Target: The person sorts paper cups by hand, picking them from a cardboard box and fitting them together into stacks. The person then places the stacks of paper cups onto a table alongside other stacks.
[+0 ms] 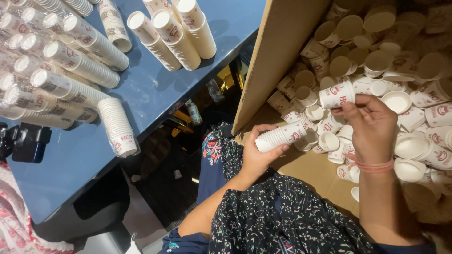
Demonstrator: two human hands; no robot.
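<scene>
- Nearest the camera, the person's lap is covered by a dark floral dress [282,211], and both forearms reach forward over it toward the cups.
- The left hand [256,153] is clenched around a short stack of nested paper cups [281,136], held lying sideways with the open mouths pointing right; held this way, the stack's open end faces the other hand.
- The right hand [372,127], with a pink band [374,165] at the wrist, pinches a single paper cup [337,94] between its fingertips by the rim, just above the loose pile; the cup lies on its side with its mouth toward the fingers, and sits a little up and to the right of the stack.
- Both hands work inside a large cardboard box [278,61] whose flap stands up on the left, walling the contents off from the table. The box holds a jumble of loose cups [376,61], white with red print, lying at every angle, some mouth-up, some on their sides; bare cardboard floor shows near the person.
- Farther left, the blue table [155,89] carries long sleeves of stacked cups [80,61] laid in rows, several wrapped in clear plastic, with one sleeve near the table's edge.
- A black device [26,141] sits at the table's left edge.
</scene>
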